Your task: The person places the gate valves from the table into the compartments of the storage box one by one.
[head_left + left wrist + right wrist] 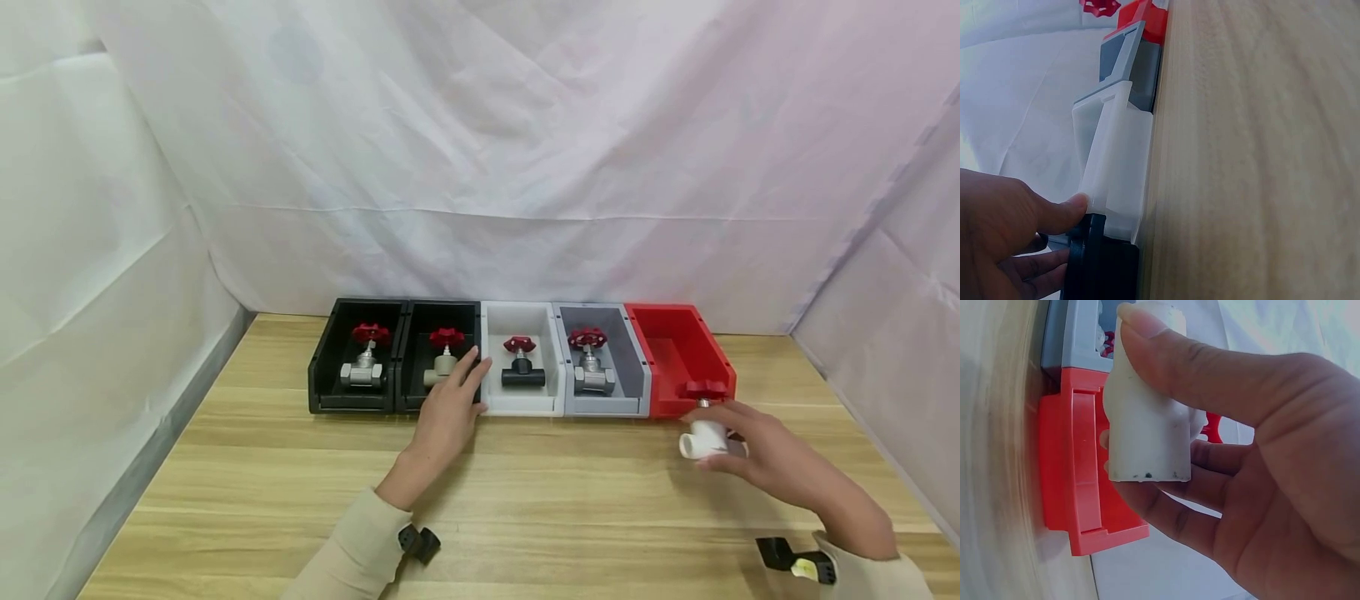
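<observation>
In the head view my right hand (765, 450) grips a white plastic valve (707, 438) with a red handwheel, just above the front lip of the red bin (678, 358). Seen from the right wrist, thumb and fingers wrap the white pipe-like body (1150, 437). My left hand (446, 417) rests at the joint of the second black bin (420, 321) and the white bin (491, 333), fingers fairly straight. Its thumb touches the white bin's front corner in the left wrist view, while the other fingers lie behind the black rim (1088, 250).
Several bins stand side by side. A metal valve (365, 367) sits in the left black bin, a beige valve (444, 362) in the second, a black-bodied valve (522, 371) in the white bin and another metal valve (592, 371) in the grey bin. White cloth (480, 167) hangs behind.
</observation>
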Tool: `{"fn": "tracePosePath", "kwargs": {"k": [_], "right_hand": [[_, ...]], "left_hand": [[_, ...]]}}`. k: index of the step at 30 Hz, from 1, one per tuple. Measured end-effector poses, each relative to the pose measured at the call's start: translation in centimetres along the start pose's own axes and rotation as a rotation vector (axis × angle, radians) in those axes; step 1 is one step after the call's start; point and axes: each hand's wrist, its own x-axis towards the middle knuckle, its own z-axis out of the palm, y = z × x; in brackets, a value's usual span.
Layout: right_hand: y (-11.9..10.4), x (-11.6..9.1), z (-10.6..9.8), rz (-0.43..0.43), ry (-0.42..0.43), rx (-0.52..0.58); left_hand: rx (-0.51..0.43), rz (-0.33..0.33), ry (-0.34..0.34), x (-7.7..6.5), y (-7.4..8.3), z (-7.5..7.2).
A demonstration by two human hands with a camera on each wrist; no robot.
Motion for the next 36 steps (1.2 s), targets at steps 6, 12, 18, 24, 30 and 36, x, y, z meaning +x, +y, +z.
{"fn": "tracePosePath", "kwargs": {"k": [6,12,18,24,30,36], "right_hand": [[0.0,0.9,-0.5,0.009,0.01,-0.02],[0.3,1.5,-0.8,-0.017,0.023,-0.026],[1.2,2.0,-0.9,-0.046,0.048,-0.031],[1.7,2.4,-0.9,-0.088,0.077,-0.025],[2.1,3.0,-0.8,-0.132,0.112,-0.036],[2.6,3.6,-0.9,-0.129,0.112,-0.047]], "left_hand": [[0.001,0.002,0.0,0.0,0.0,0.0],[-0.004,0.004,0.003,-0.1,0.1,-0.1],[0.006,0.0,-0.004,0.0,0.2,-0.2],[0.012,0.004,0.002,0.0,0.2,-0.2],[0.016,0.007,0.004,0.0,0.2,-0.3],[0.01,0.004,0.003,-0.1,0.1,-0.3]]}}
